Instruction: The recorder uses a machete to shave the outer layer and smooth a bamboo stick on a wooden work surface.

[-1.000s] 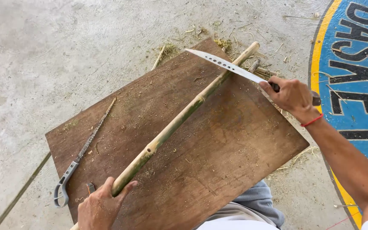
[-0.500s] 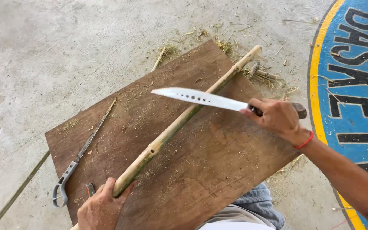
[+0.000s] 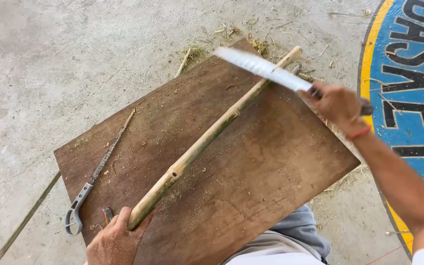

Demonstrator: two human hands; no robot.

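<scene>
- Since half a second ago the long knife has swung away from mid-board toward the far tip of the bamboo pole; its blade is motion-blurred and now crosses the pole near that far end.
- Right hand is closed in a fist around the knife's handle, a red band at the wrist, and sits off the pole's right side near the board's far right edge.
- Left hand is wrapped around the pole's near end, fingers curled over it, pinning it to the wooden board.
- Pole lies flat on the board, its long axis running diagonally from the left hand at the near left to the far right corner, where the tip just overhangs the board's edge.
- Of the two hands, the right is nearer the far tip; the left anchors the opposite end, well apart from the blade.
- A slim hand saw lies on the board's left edge, untouched, roughly parallel to the pole.
- Shavings and sawdust are scattered over the board and the concrete floor.
</scene>
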